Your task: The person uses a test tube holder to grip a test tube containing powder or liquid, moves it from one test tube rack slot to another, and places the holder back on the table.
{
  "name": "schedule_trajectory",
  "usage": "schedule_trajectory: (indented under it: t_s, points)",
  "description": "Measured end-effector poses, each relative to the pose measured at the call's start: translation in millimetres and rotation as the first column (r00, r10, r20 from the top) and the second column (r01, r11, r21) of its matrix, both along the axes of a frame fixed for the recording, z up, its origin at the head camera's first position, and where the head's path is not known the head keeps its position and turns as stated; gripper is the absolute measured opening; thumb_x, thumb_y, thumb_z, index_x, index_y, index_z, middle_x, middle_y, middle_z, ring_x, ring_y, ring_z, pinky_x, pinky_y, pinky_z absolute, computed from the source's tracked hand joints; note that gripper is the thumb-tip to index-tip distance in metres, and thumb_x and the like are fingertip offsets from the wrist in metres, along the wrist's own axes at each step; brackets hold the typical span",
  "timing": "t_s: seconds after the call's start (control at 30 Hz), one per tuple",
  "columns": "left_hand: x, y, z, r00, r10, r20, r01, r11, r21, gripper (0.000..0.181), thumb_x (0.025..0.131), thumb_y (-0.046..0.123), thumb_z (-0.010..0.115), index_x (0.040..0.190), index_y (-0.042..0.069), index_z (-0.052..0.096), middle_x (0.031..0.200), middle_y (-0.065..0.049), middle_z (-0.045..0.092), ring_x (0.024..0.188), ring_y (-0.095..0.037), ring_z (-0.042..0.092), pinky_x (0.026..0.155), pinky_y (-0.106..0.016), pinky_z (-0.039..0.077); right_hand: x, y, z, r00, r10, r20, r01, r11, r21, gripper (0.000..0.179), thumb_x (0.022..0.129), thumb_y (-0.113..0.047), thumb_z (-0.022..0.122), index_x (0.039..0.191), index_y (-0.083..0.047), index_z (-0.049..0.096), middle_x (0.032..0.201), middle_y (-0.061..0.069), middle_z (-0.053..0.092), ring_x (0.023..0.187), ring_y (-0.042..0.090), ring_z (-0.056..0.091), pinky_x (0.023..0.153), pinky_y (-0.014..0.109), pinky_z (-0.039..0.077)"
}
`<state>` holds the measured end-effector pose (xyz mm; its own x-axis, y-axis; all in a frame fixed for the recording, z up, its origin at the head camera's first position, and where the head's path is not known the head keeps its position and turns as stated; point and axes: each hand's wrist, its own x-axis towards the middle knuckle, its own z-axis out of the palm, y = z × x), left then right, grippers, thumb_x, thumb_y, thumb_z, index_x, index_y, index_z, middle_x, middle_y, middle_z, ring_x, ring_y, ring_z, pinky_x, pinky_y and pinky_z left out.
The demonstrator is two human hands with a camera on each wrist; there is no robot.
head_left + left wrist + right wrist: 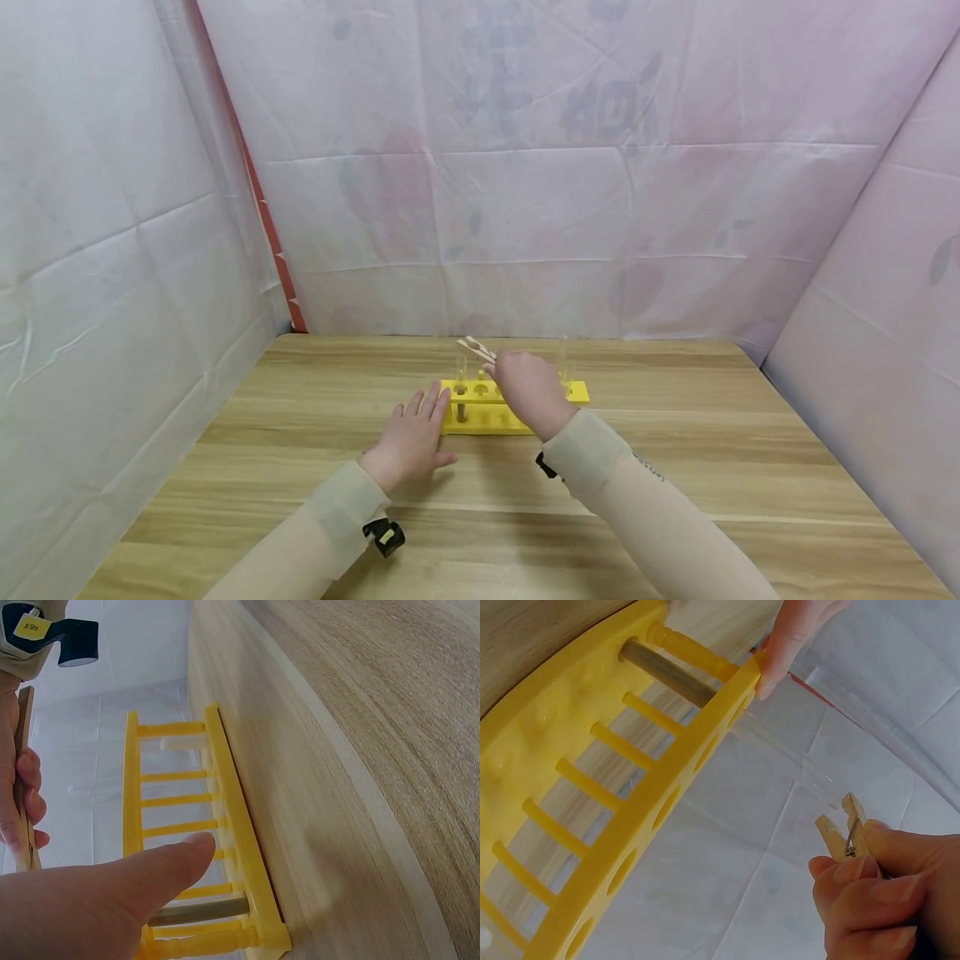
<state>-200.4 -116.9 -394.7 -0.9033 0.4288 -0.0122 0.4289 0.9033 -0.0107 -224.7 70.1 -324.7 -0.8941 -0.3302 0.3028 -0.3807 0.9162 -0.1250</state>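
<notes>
A yellow test tube rack [491, 423] stands on the table. My left hand [408, 442] touches its left end with fingers extended, the thumb reaching across the front in the left wrist view. In the leftmost part of the rack stands a clear test tube [791, 765] with dark, greyish-brown contents [667, 673] at the bottom. Above the rack, my right hand [531, 390] grips a wooden test tube clamp [861, 840]. The clamp's jaws are spread beside the top of that tube; whether they touch the glass I cannot tell.
Clear tubes [562, 358] stand toward the rack's right end, partly hidden by my right hand. The wood-grain table [675, 475] extends around the rack. Pale fabric walls [525, 208] rise behind it and at both sides.
</notes>
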Motion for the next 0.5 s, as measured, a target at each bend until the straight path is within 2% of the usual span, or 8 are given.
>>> schedule_trajectory:
  t_s: [0.2, 0.5]
  points:
    - [0.5, 0.0, 0.5, 1.0, 0.002, -0.001, -0.002, 1.0, -0.002, 0.093, 0.084, 0.056, 0.058, 0.148, 0.002, 0.019, 0.153, -0.017, 0.014, 0.134, -0.04, 0.026, 0.102, -0.055, 0.03, -0.3, -4.1, -1.1, 1.0, 0.002, 0.026, -0.002, 1.0, -0.025, 0.031, 0.094, -0.029, 0.055, 0.074, -0.006, 0.055, 0.053, -0.001, 0.046, 0.04, 0.013, 0.044, 0.036, 0.026, 0.038]
    - [-0.8, 1.5, -0.8, 1.0, -0.006, -0.011, 0.005, 1.0, -0.009, 0.093, 0.083, 0.057, 0.058, 0.148, 0.002, 0.02, 0.153, -0.017, 0.014, 0.133, -0.039, 0.028, 0.101, -0.055, 0.032, -0.4, -5.7, -2.2, 0.999, 0.035, -0.031, -0.035, 0.999, 0.01, 0.032, 0.094, -0.029, 0.055, 0.074, -0.003, 0.057, 0.051, -0.001, 0.044, 0.041, 0.012, 0.044, 0.038, 0.027, 0.042]
